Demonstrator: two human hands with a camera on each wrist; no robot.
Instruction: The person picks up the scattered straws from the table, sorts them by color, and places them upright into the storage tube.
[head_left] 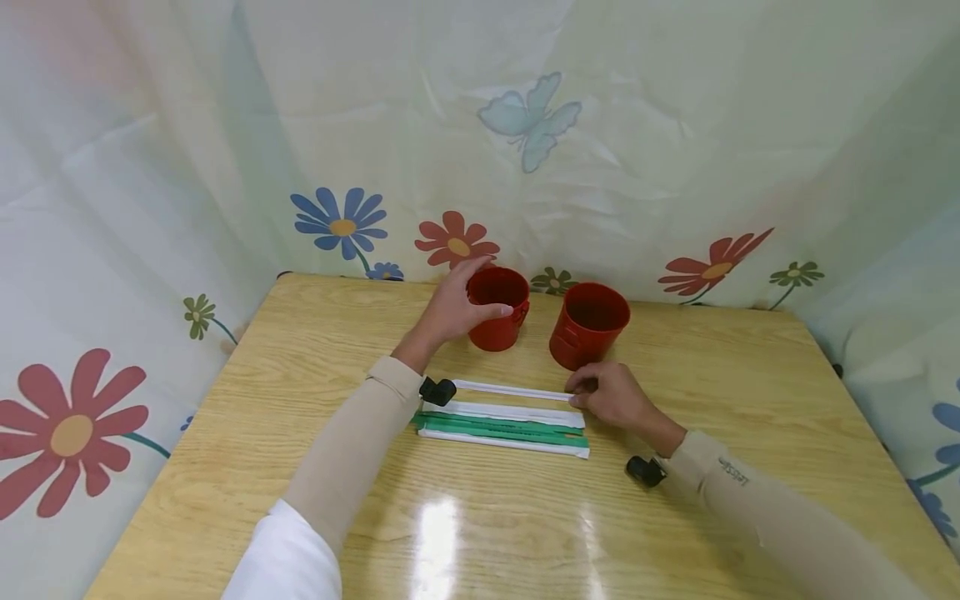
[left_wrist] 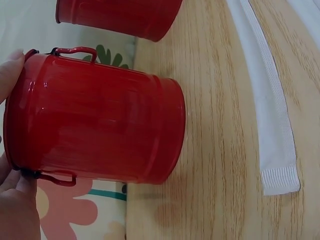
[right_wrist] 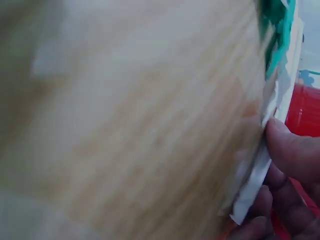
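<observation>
My left hand (head_left: 459,307) holds the left red metal bucket (head_left: 495,335) by its rim, thumb on the near side and fingers on the far side. In the left wrist view this bucket (left_wrist: 100,120) shows two small side handles. Whether its base touches the table cannot be told. A second red bucket (head_left: 581,343) stands to its right. Just in front of that one, my right hand (head_left: 617,397) pinches the right end of a slim white paper-wrapped packet (head_left: 517,390). The right wrist view shows the thumb (right_wrist: 290,145) against the white wrapper (right_wrist: 255,180).
In front of the pinched packet, several slim packets lie side by side, white (head_left: 502,412) and green (head_left: 487,422). The wooden table (head_left: 360,517) ends at a flower-printed cloth (head_left: 660,150) behind the buckets.
</observation>
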